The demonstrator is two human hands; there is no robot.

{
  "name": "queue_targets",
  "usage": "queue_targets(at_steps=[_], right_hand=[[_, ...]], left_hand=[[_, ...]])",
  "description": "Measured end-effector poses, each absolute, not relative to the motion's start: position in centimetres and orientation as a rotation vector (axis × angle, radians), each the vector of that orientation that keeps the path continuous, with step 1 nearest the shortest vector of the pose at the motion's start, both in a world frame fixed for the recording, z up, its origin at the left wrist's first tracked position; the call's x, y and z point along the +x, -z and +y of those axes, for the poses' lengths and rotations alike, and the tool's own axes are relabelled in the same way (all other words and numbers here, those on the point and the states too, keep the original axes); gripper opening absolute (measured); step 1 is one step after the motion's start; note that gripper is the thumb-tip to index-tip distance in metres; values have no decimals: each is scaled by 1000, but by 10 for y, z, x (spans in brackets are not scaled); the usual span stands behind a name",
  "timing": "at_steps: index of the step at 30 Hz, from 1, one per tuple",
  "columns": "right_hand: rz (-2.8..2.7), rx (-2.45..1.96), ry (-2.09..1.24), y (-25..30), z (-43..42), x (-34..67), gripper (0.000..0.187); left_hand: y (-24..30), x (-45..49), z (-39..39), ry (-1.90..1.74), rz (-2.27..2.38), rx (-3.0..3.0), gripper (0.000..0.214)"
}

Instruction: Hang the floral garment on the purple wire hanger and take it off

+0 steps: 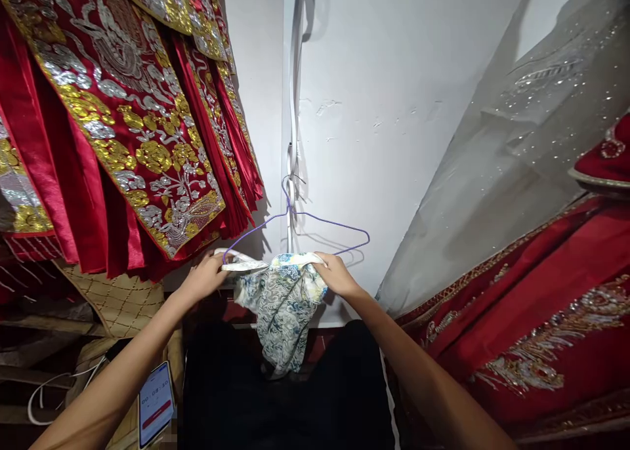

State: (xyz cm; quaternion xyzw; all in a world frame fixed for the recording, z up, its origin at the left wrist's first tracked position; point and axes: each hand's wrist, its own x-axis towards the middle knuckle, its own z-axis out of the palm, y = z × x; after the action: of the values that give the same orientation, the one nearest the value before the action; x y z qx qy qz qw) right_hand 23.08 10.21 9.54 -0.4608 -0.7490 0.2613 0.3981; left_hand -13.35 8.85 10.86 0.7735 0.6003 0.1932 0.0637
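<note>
A purple wire hanger hangs against the wall, its hook caught on a white strip. Below it is a thin garment with a white, blue and yellow floral pattern and white straps. My left hand is closed on a white strap of the garment, right at the hanger's left end. The strap lies around that end. My right hand pinches the other white strap, below the hanger's right arm and apart from its right end. The garment's body droops between my two hands, above my lap.
Red gowns with gold and silver embroidery hang at the left. A sheer sparkling veil and a beaded red garment are at the right. A phone showing a timer lies at the lower left near a white cable.
</note>
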Motion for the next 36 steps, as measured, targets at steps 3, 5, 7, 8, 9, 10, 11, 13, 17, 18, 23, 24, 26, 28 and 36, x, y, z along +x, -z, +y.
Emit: queue_targets(at_steps=[3, 5, 7, 8, 9, 10, 11, 13, 17, 18, 23, 24, 26, 28, 36], right_hand=[[-1953, -1223, -626, -102, 98, 239, 25], [-1955, -1262, -575, -103, 99, 240, 23], [-1939, -1298, -509, -102, 102, 237, 20], [-1930, -1311, -484, -100, 103, 235, 19], [-1923, -1319, -469, -99, 104, 232, 19], [-1919, -1324, -465, -97, 105, 230, 19], [-1918, -1325, -470, -96, 106, 228, 19], [-1919, -1326, -484, -94, 105, 224, 21], [-1911, -1339, -482, -95, 102, 225, 19], [-1903, -1337, -488, -96, 102, 226, 17], [-1841, -1264, -612, -98, 103, 238, 12], [-1835, -1253, -640, -97, 102, 239, 13], [-1831, -1236, -690, -95, 100, 237, 16], [-1812, -1190, -806, -94, 93, 228, 15], [-1727, -1006, -875, -107, 48, 213, 54]], left_hand=[[-113, -131, 89, -750, 1581, 2512, 40], [-114, -134, 85, -754, 1527, 2551, 43], [-114, -140, 79, -677, 1559, 2537, 42], [-114, -144, 76, -623, 1576, 2531, 39], [-116, -148, 72, -579, 1590, 2527, 38], [-118, -151, 68, -556, 1596, 2528, 37], [-122, -154, 64, -550, 1588, 2539, 37], [-132, -156, 57, -575, 1551, 2578, 36], [-147, -153, 41, -557, 1504, 2625, 38], [-149, -153, 37, -531, 1509, 2619, 39], [-151, -154, 26, -436, 1464, 2616, 38], [-154, -152, 26, -464, 1463, 2623, 36], [-162, -145, 30, -588, 1466, 2622, 34], [-171, -129, 39, -728, 1437, 2599, 32], [-164, -83, 94, -1211, 1520, 2445, 35]])
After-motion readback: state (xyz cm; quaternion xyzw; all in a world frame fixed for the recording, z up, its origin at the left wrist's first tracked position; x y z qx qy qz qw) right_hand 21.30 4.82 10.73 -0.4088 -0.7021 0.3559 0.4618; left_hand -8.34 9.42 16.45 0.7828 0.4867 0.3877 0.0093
